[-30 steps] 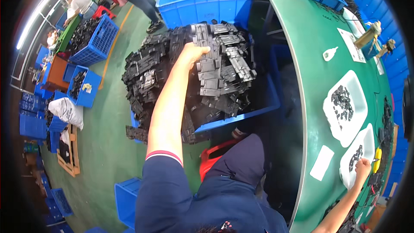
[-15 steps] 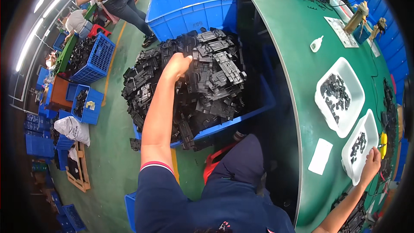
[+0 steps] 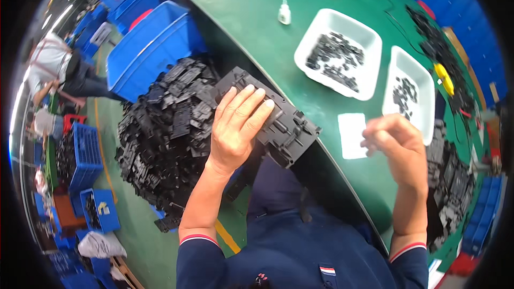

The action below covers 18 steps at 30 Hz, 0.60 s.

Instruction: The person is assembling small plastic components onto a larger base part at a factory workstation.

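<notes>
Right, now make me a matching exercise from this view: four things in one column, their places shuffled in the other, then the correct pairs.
Things
1. Molded black part
2. White card
3. Yellow object
4. Largest heap of black parts

Places
A. Off the table, beside a large blue bin
B. In the grip of the left hand
C. Just right of the right-hand white tray
D. Flat on the green table, by the fingertips of the right hand

Pairs: 1-B, 2-D, 3-C, 4-A
</notes>
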Tool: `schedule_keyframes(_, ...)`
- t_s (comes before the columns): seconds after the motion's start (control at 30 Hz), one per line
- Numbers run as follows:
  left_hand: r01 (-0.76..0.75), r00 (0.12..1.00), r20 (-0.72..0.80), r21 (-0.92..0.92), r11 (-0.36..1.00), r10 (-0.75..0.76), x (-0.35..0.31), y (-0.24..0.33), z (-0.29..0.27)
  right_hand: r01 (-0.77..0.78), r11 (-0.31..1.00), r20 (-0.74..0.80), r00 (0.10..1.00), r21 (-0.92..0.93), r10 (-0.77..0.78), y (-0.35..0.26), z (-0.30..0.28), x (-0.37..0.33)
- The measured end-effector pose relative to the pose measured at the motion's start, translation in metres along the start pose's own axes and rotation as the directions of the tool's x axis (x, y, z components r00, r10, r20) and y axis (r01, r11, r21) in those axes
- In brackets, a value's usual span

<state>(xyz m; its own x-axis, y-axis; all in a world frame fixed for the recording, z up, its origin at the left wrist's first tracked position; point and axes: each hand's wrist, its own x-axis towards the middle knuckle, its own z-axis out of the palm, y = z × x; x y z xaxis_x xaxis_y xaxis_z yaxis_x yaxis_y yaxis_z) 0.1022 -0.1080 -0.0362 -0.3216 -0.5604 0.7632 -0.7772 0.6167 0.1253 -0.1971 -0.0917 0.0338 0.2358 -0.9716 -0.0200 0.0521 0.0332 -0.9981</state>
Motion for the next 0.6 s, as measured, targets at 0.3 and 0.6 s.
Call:
schedule_keyframes(0.3,-0.206,0.978,-0.004,0.03,0.978,0.206,0.021,0.054,0.022,-0.128,0.981,0.138,0.985,0.148,0.108,0.03,0.003,-0.02)
schedule_keyframes(0.6,0.305,0.785,-0.146,-0.754,0.582,-0.601,-0.009,0.095,0.03,-0.012,0.971,0.04,0.999,0.24,0.003,0.043,-0.001,-0.028)
